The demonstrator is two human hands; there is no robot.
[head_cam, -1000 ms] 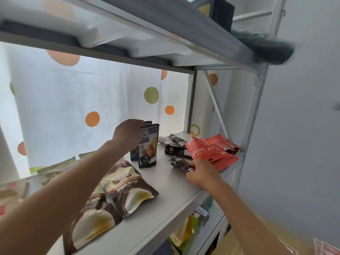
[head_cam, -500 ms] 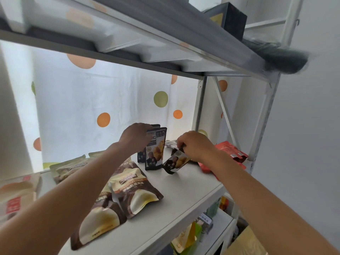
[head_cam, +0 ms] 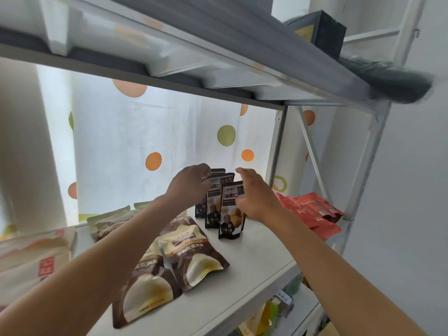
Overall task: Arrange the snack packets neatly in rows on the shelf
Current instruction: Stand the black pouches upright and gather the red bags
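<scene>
Head view shows three dark chestnut packets standing upright in a file that runs from front to back on the white shelf. The right hand lies open, fingers spread, its palm against the right edge of the front packet and clasping nothing. The left hand is curled over the top left corner of the rear packets; whether it pinches one or only steadies it I cannot tell.

To do this step well, I judge both palms should press inward lightly and evenly, squaring the file so each packet stands flush behind the one before it, then let go slowly (these pouches stand on narrow bases and would tip at a nudge).

Just left of the left wrist, the brown and cream pouches lie flat and overlapping, leaving little room there. Right of the right hand lies a heap of red packets, near the metal upright. Toward the person, bare shelf runs to the front edge, open room for more rows.
</scene>
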